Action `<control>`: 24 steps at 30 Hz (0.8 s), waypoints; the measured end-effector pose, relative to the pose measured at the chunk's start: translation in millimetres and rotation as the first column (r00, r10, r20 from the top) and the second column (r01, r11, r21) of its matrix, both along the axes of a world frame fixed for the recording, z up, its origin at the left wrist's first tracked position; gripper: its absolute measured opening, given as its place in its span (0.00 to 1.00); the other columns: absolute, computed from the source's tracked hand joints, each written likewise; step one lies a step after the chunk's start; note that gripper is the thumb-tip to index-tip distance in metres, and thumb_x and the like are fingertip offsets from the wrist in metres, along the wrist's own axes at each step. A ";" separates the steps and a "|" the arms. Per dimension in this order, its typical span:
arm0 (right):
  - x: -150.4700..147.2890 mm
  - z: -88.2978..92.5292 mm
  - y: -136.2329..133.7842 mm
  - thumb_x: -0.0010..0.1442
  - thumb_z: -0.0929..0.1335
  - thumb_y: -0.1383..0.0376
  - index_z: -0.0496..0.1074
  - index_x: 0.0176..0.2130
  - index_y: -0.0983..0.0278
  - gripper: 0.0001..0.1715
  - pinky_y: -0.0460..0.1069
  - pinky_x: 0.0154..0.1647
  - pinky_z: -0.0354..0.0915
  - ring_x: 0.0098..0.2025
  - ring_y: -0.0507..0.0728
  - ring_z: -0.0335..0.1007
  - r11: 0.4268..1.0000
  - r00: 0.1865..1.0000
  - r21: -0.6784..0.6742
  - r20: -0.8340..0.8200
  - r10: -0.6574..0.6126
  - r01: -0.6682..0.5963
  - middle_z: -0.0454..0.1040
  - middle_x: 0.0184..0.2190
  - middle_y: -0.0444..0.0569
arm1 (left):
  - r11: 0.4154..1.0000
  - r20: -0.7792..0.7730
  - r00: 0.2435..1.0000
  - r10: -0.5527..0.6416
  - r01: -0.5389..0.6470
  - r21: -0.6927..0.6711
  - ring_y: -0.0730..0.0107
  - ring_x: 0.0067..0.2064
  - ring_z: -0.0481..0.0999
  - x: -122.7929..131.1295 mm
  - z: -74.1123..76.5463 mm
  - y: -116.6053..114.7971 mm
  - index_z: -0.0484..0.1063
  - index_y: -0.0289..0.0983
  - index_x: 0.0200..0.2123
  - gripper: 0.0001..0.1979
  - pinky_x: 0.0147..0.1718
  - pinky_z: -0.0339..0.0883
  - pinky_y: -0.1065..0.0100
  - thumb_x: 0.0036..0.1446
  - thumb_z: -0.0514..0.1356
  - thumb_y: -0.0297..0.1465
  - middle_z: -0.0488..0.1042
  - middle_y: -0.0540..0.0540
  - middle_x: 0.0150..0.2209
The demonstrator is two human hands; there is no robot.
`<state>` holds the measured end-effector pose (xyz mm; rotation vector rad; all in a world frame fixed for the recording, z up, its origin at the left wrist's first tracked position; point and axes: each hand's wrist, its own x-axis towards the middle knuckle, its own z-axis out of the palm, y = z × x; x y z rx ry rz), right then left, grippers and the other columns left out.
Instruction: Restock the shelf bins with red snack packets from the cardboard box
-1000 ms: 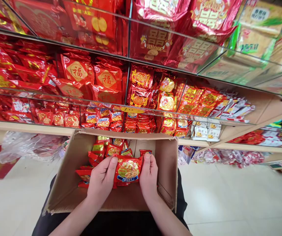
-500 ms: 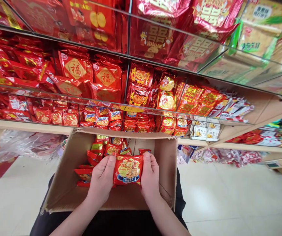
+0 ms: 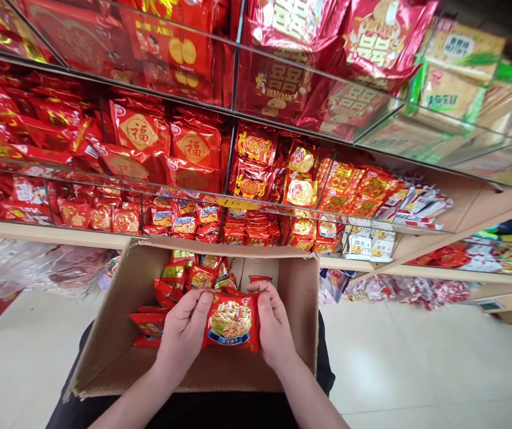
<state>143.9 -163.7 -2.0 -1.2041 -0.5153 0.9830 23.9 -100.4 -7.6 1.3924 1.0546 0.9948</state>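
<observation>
A red biscuit packet with a picture of biscuits on its front is stretched between my two hands, above an open cardboard box. My left hand pinches its left edge between thumb and fingers. On the opposite edge, my right hand grips in the same way. Several similar red and yellow packets lie inside the box, mostly along its left and far side. The box rests on my lap, and my hands hide part of its inside.
Clear-fronted shelf bins full of red snack packets rise just beyond the box. A yellow price tag sits on one bin's front. Plastic bags lie under the shelf at left. Pale floor tiles extend at right.
The packet has tipped slightly and sits a little lower in view, still between both hands. The whole view has shifted slightly, with the shelf and box lower.
</observation>
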 end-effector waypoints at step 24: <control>197.8 2.0 109.5 0.51 0.68 0.71 0.67 0.32 0.63 0.06 0.49 0.29 0.70 0.26 0.51 0.69 0.850 0.775 -0.520 0.505 0.381 -0.080 0.71 0.24 0.43 | 0.595 -0.707 0.434 0.559 0.384 0.706 0.49 0.50 0.63 -51.4 3.2 116.5 0.68 0.36 0.46 0.21 0.42 0.60 0.56 0.58 0.47 0.42 0.69 0.37 0.44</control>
